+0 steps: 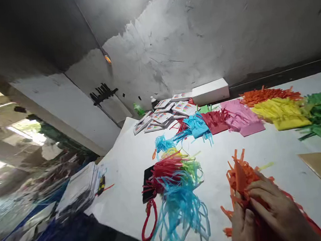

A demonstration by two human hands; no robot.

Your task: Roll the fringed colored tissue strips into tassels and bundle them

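An orange fringed paper bundle (241, 179) is clasped at five o'clock by the left hand (241, 224) and right hand (276, 207), fingers curled around it; a blue-and-red tassel (175, 195) lies at nine o'clock of it.

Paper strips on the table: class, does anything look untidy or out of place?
Yes. The red, blue and green strips lie in a tangled heap, blue ones hanging over the table edge, unlike the sorted coloured piles by the wall.

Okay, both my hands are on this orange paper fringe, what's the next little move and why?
Probably pinch the loose strips together. The right hand and left hand both grip the orange fringe bundle, yet its strips splay upward and sideways, unlike the gathered red and blue tassel lying beside it on the white table.
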